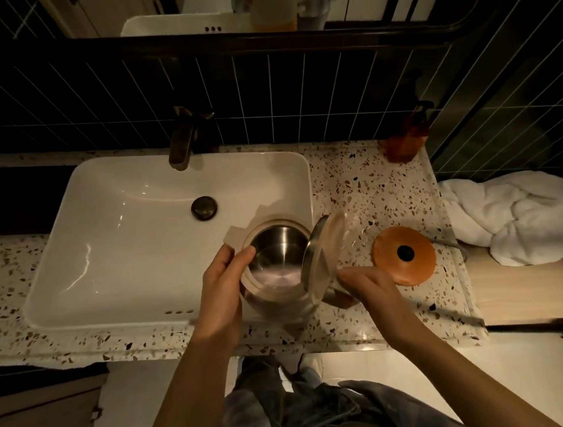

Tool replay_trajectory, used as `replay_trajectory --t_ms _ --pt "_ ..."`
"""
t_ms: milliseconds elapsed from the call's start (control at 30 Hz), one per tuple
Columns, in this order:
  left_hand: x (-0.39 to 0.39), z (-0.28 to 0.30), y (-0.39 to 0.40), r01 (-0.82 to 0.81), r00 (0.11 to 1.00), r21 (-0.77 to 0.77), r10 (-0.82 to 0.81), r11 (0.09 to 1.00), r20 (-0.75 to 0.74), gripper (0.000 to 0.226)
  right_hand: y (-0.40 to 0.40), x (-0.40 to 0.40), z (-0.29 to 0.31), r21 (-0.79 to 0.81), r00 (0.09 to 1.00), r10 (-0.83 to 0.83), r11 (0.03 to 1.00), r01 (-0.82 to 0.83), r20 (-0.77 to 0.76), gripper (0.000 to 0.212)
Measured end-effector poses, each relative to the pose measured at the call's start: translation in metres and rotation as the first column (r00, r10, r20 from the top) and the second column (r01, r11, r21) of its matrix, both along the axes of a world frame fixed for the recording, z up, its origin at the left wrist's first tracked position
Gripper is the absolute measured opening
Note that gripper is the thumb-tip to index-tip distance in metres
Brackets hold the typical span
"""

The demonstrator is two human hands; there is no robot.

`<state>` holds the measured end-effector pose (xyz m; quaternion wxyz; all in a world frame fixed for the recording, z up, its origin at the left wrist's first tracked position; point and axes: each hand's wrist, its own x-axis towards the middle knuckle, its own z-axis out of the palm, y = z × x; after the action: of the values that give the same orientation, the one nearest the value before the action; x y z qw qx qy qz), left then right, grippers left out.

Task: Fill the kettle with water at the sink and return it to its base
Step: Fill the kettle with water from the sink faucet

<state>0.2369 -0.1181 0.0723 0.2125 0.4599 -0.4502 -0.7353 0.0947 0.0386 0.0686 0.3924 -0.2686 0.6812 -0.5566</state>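
A cream kettle (277,258) with a shiny steel inside hangs over the front right corner of the white sink (130,228). Its lid (322,254) stands flipped open to the right. My left hand (223,287) grips the kettle's body at its left rim. My right hand (369,284) holds the kettle's handle, which is mostly hidden under the lid and my fingers. The round orange base (403,255) with a dark centre sits on the counter just right of the kettle. A dark tap (182,143) rises behind the sink; no water runs from it.
The speckled terrazzo counter (356,185) runs around the sink. An amber soap bottle (403,139) stands at the back right. A crumpled white towel (521,217) lies right of the base. The sink drain (204,207) is shut with a dark plug. Dark tiles and a mirror are behind.
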Motion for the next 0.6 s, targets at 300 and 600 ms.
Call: replay_trajectory --t_ms 300,600 --pt "0.024 -0.005 -0.094 -0.024 0.999 -0.029 0.023 0.999 -0.029 0.02 -0.1 0.01 -0.01 0.04 0.993 0.05 0.998 -0.054 0.104 0.058" --pt "0.025 -0.039 -0.187 0.073 0.987 0.111 -0.088 0.991 0.136 0.033 -0.199 0.011 -0.043 0.337 0.913 -0.119 0.941 -0.021 0.39 0.051"
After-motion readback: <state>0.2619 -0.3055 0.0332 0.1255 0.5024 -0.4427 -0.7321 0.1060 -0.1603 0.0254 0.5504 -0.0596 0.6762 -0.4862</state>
